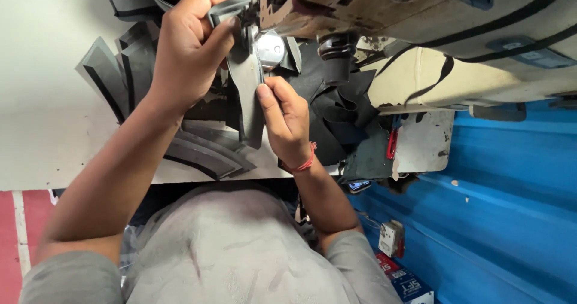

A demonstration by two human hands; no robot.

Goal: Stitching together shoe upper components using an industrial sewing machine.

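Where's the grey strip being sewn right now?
In the head view, the grey strip sits upper centre, pinched between the left hand and right hand, running under the sewing machine beside a round metal part.

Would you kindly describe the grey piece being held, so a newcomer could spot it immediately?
Start at the sewing machine along the top. Below its needle end, the left hand and right hand pinch a long grey strip. Unlike the stacked grey pieces on the table, it is lifted and hangs free.
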